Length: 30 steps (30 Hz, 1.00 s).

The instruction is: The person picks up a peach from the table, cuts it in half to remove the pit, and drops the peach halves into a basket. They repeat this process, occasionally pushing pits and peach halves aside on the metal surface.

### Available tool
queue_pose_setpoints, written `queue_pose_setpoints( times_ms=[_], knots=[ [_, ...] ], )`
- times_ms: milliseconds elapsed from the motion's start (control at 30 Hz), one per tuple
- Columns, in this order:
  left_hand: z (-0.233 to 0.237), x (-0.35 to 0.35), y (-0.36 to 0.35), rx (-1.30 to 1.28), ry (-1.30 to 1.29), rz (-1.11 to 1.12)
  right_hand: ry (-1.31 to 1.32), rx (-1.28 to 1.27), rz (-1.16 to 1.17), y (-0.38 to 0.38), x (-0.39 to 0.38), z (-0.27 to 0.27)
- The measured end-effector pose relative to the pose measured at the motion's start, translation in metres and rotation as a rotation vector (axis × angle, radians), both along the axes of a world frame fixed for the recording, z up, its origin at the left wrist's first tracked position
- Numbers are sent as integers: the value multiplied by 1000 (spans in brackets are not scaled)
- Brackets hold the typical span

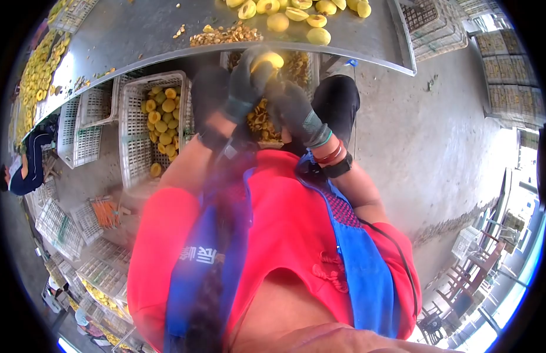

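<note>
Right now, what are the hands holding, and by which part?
A yellow fruit, gripped round its lower side by the gloved left hand; the right hand is close beside it, hold unclear.

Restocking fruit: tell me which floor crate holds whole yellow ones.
The white crate beside the left hand, piled with fruit; the crate further left shows none.

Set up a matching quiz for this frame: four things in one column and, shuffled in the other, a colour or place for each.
Things:
1. fruit
2. crate
3. watch
4. apron

Colour or place:
A. blue
B. white, down beside the table
C. on the right wrist
D. yellow, gripped in the gloved left hand

Pairs: 1-D, 2-B, 3-C, 4-A
</note>
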<state>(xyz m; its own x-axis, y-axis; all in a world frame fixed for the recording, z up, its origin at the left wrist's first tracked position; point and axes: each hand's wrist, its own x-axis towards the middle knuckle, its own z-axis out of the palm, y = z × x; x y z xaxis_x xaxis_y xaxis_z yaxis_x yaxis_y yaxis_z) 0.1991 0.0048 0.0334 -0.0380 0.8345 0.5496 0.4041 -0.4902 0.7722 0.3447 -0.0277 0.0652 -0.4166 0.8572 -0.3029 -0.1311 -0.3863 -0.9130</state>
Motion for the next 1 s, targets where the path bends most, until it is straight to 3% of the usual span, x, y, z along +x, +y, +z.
queue_pose_setpoints(
  times_ms=[133,233,333,433,600,733,933,1000],
  knots=[
    [-3,-2,-4,32,-12,-11,19,-36,65,-1,-1,2],
    [-4,-3,-7,19,-56,-37,177,-21,76,1,-1,5],
    [1,-3,-8,1,-74,-65,75,-85,57,-2,-5,12],
    [-5,-6,-7,55,-36,-74,-59,48,61,-2,-7,21],
    [-8,-8,-12,87,-38,-130,131,-14,41,0,-7,2],
    [-6,-12,-11,125,31,-143,-100,93,116,2,-9,-1],
    [-10,-10,-14,102,-29,-158,-4,-103,110,5,-6,13],
    [-8,-10,-15,94,-46,-157,-275,151,120,7,-13,-5]
  ],
)
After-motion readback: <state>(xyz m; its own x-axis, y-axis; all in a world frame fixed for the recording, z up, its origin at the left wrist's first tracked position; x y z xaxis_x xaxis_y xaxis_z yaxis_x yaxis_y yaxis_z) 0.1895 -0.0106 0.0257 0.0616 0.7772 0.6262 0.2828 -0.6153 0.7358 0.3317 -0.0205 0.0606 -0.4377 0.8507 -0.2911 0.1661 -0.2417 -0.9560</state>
